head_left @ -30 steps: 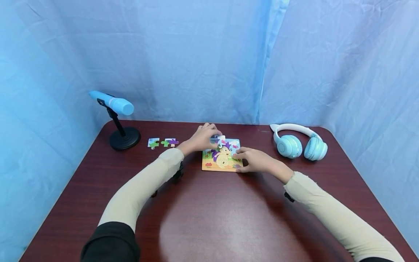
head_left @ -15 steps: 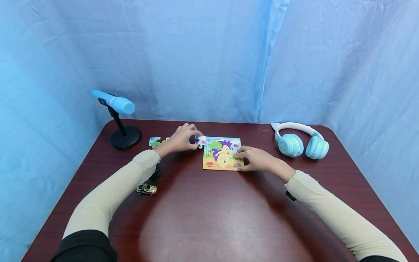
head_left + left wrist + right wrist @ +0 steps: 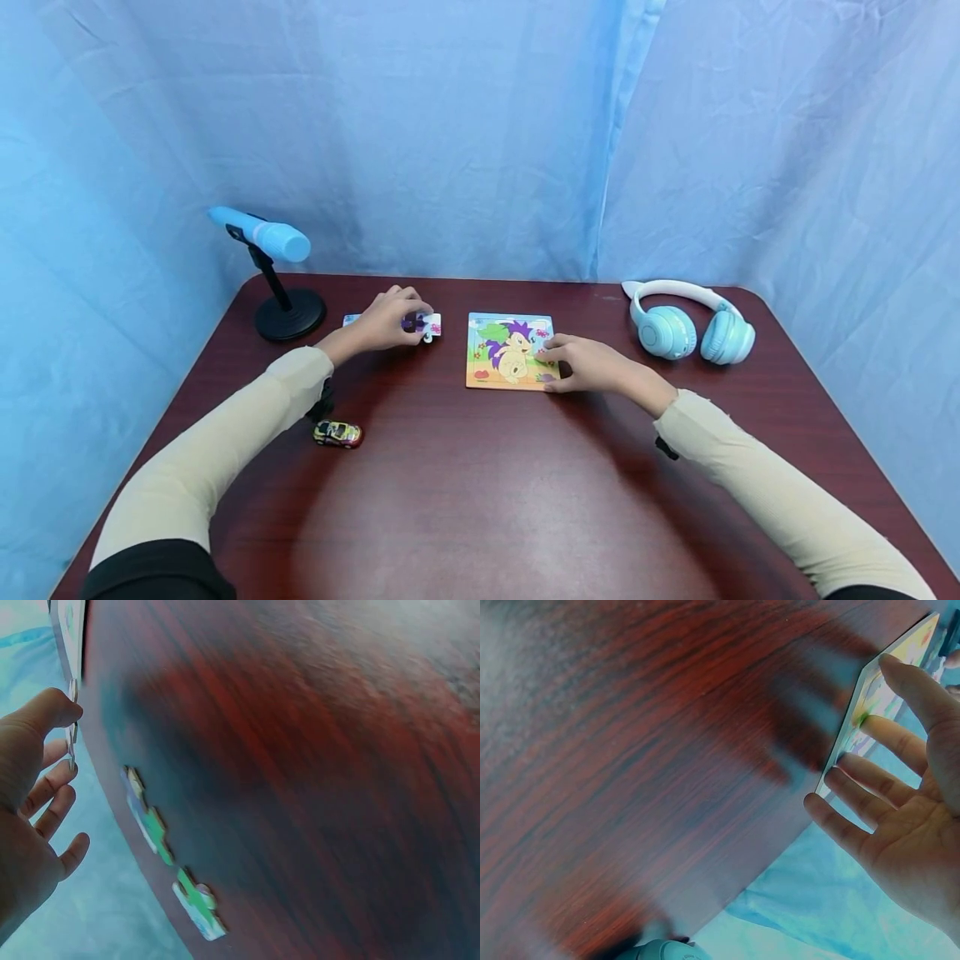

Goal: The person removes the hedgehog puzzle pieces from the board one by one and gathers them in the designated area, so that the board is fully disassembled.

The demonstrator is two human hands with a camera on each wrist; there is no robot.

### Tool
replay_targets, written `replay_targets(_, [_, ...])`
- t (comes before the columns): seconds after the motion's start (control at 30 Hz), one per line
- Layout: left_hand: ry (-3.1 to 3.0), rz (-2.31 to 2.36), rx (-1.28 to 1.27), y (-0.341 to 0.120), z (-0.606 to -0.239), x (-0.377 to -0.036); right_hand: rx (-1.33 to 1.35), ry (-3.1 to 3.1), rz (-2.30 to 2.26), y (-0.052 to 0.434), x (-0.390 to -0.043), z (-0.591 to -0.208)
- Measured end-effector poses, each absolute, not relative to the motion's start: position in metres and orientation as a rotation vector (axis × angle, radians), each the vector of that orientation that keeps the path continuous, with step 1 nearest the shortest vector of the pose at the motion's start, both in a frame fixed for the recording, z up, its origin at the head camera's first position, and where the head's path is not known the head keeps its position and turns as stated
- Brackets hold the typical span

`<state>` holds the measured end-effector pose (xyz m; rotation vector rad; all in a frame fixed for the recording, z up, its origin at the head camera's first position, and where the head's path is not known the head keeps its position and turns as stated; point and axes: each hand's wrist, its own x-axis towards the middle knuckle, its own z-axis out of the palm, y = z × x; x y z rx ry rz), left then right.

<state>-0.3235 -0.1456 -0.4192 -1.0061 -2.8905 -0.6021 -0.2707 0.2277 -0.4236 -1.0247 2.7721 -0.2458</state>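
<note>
My left hand (image 3: 382,321) pinches a jigsaw piece (image 3: 433,323) with a pink flower on it between thumb and fingers, above the table left of the puzzle. In the left wrist view the held piece (image 3: 73,735) shows edge-on. Below it on the table lie two loose pieces, a green and purple jigsaw piece (image 3: 152,829) and a green and white jigsaw piece (image 3: 198,904), mostly hidden by the hand in the head view. My right hand (image 3: 588,367) rests fingertips on the right edge of the hedgehog puzzle board (image 3: 483,379), its fingers fairly straight in the right wrist view.
A blue microphone (image 3: 262,233) on a black stand (image 3: 290,315) is at the back left. Light blue headphones (image 3: 666,332) lie at the back right. Near my left forearm sits a toy car (image 3: 337,433). Blue curtain (image 3: 480,142) borders the dark red table (image 3: 450,500).
My left hand has moved left from over the puzzle board, carrying the jigsaw piece off it toward the loose pieces. The toy car has come into view. My right hand has stayed in place.
</note>
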Motion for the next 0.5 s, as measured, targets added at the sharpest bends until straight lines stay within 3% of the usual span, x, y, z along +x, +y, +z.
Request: replay_targets(0.5, [-2.952, -0.643, -0.994, -0.147, -0.430, -0.335, -1.013, 2.765, -0.255, 0.229, -0.271, -0.424])
